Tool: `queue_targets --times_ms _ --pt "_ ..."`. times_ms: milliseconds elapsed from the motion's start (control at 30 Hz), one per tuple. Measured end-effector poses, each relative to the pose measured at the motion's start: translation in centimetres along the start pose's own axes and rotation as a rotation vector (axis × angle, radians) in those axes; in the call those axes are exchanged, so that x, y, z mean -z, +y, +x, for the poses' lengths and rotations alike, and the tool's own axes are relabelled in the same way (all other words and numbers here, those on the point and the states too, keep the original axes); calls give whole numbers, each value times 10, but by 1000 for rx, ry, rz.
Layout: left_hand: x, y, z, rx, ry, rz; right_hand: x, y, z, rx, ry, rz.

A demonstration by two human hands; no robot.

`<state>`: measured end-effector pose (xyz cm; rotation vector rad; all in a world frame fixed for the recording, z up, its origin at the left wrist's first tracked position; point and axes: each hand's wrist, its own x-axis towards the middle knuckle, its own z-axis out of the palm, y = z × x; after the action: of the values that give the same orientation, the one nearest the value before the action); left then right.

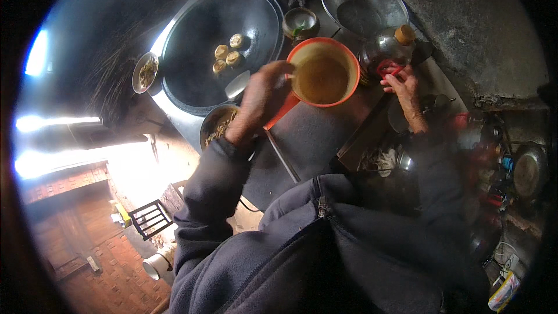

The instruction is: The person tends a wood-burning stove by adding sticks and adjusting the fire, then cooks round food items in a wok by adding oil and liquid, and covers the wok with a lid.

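My left hand (263, 98), blurred, is at the left rim of an orange plastic dipper (323, 101) with brownish liquid (322, 78) inside. Its fingers are curled, a small pale bit shows near the fingertips, and whether they grip the rim is unclear. The dipper's orange handle (281, 112) runs beneath this hand. With its fingertips my right hand (403, 87) pinches a red loop-shaped thing (388, 69), beside a round dark jug (386, 48) with a cork-coloured stopper (405, 35). Whether the loop is fixed to the jug is hard to tell.
Several round browned cakes (221, 52) sit in a large wok (187, 39). A metal spatula (238, 85) lies at its edge. Bowls of food (146, 72) (220, 124) stand beside it. A small bowl (301, 22) and second wok (362, 6) are behind.
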<state>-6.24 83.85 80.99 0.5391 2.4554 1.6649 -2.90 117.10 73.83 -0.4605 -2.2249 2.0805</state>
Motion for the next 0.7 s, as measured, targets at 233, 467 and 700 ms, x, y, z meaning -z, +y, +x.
queue_targets --times_ms 233,467,700 --pt "10 -56 -31 616 -311 -190 -5 3 -76 -118 -136 -254" --pt "-18 -47 -41 740 -483 -702 -108 33 -121 -233 -627 -373" --pt "-7 -11 -59 694 -440 -641 -185 85 -132 373 -662 -792"
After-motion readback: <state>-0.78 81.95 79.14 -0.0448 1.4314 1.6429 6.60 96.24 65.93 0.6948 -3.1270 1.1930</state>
